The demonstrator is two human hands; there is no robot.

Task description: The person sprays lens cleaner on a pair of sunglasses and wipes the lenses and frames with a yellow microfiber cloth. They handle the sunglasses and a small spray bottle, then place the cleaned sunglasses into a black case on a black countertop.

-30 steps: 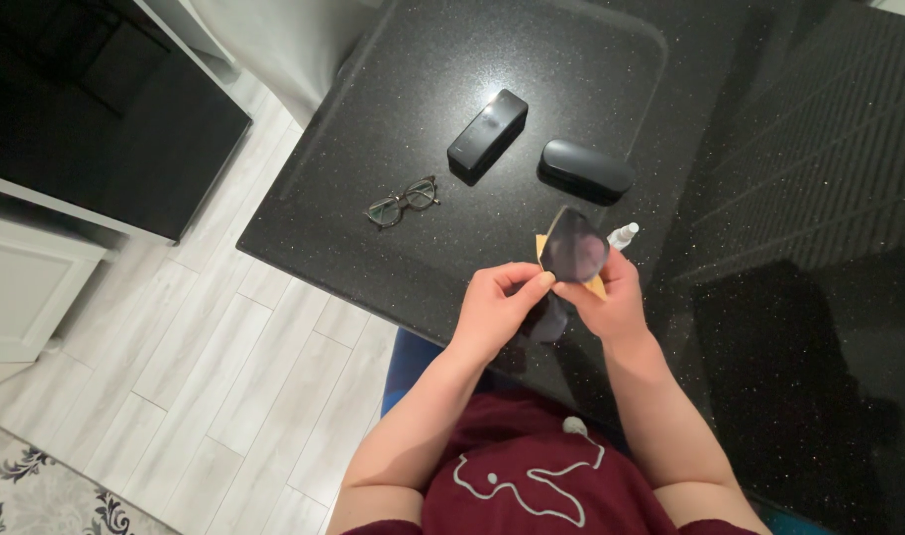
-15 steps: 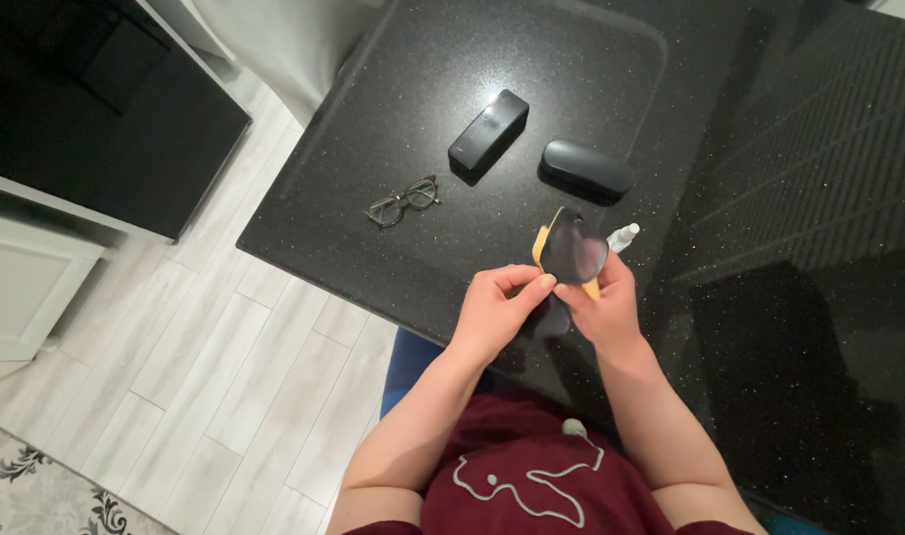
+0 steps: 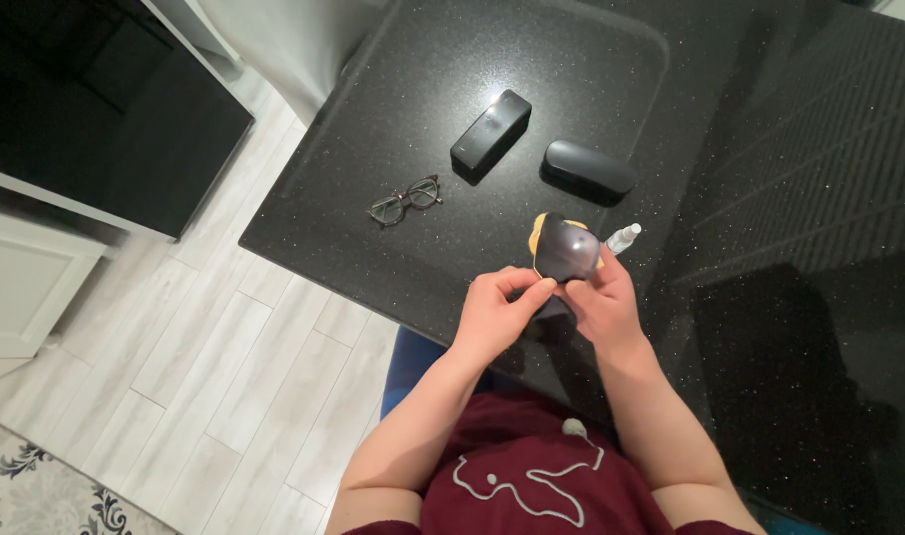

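Both hands are gripping one dark lens item above the front edge of the black countertop (image 3: 393,119).

The left hand (image 3: 497,317) is pinching the lower edge of the dark rounded lens (image 3: 565,250), and the right hand (image 3: 603,305) is grasping it from the other side, holding it over the counter's near edge with something yellow (image 3: 539,224) showing behind it; what that is cannot be told. Risk, as judged: the piece is hanging close to the edge, so a slipping pinch could be sending it to the floor; the small clear bottle (image 3: 623,237), lying just beside the right hand, could be getting knocked by a knuckle. Count: one pair of glasses (image 3: 405,200), one rectangular black case (image 3: 490,134), one rounded black case (image 3: 589,169), one bottle, one held lens.
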